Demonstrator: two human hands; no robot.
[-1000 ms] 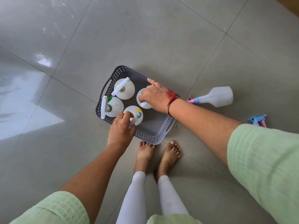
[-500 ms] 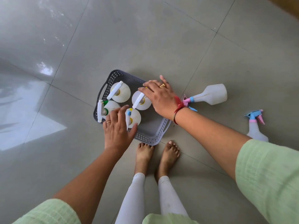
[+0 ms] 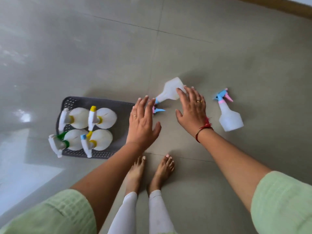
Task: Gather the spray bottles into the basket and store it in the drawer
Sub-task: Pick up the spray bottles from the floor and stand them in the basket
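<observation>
A grey perforated basket (image 3: 108, 103) sits on the floor at the left, holding several white spray bottles (image 3: 79, 119) standing upright. Just right of it a translucent spray bottle (image 3: 170, 92) with a blue-and-pink trigger lies on its side. My left hand (image 3: 141, 124) hovers flat with fingers spread over the basket's right edge, its fingertips near that bottle's trigger. My right hand (image 3: 192, 107) is spread above the bottle's body, its fingers overlapping the bottle; I cannot tell if they touch. A second blue-and-pink spray bottle (image 3: 228, 116) lies further right.
The floor (image 3: 101, 48) is glossy grey tile all around. My bare feet (image 3: 152, 168) stand just below the hands. A brown wooden edge (image 3: 287, 9) runs along the top right corner.
Both hands have left the bottles in the basket and moved right, towards the lying bottle. The view has shifted right, so the basket now sits further left.
</observation>
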